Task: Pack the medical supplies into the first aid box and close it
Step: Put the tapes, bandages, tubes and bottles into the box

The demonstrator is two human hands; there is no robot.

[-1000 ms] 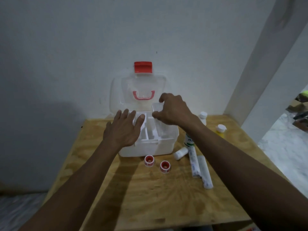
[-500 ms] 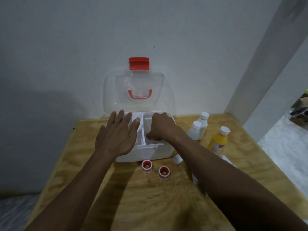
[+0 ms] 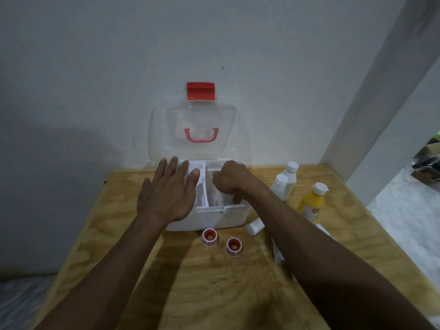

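Note:
The white first aid box (image 3: 214, 220) stands open at the back of the wooden table (image 3: 209, 287). Its clear lid (image 3: 200, 125), with a red latch (image 3: 200, 91), leans against the wall. My left hand (image 3: 166, 194) lies flat on the box's left side, fingers spread. Down in the right compartment, my right hand (image 3: 233, 182) is curled around a small pale, clear item that is mostly hidden. Two red tape rolls (image 3: 209, 237) sit in front of the box. To its right stand two white bottles (image 3: 282, 189) and a yellow bottle (image 3: 310, 203).
A small white bottle (image 3: 254, 226) lies at the box's front right corner. Wrapped bandage rolls (image 3: 277, 253) lie partly hidden under my right forearm. A white pillar (image 3: 371, 129) rises at the table's right, and the wall is directly behind the box.
My right hand came down from above the box into its right compartment, carrying the clear item. My left hand stayed flat on the box's left side.

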